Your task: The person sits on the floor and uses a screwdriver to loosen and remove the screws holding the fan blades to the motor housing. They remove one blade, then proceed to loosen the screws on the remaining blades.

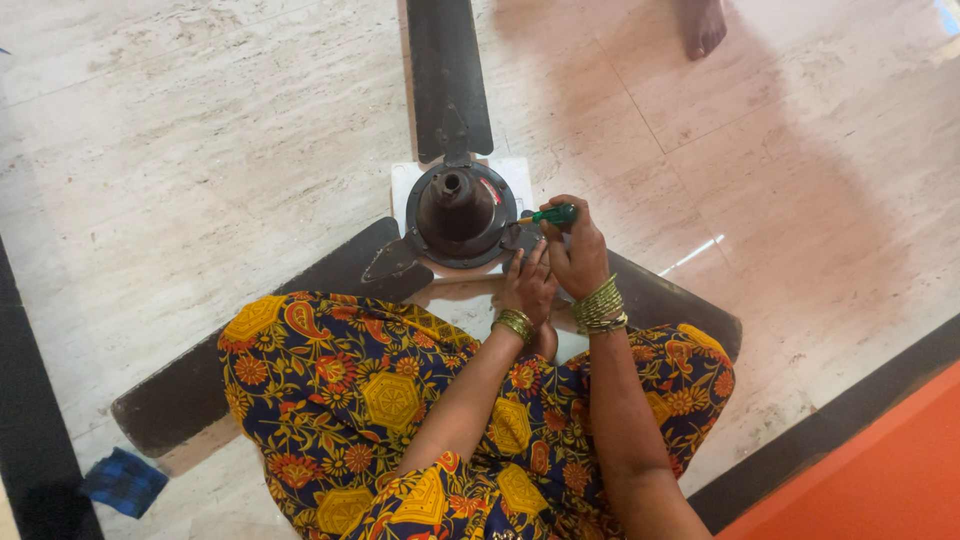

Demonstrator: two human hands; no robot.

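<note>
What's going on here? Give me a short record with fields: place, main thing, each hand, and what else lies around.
Place: pale stone floor, person seated on it
Main thing: dark ceiling fan lying flat, three blades spread out
Right hand: grips a green-handled screwdriver, tip at the fan's hub
Left hand: rests on the blade bracket by the hub
Under the hub: white block
Nearby: blue cloth

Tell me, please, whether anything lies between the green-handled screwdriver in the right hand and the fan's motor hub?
Nothing visible does. The right hand holds the screwdriver, its tip pointing at the motor hub. The left hand rests just below, near the blade bracket, outside that line.
</note>
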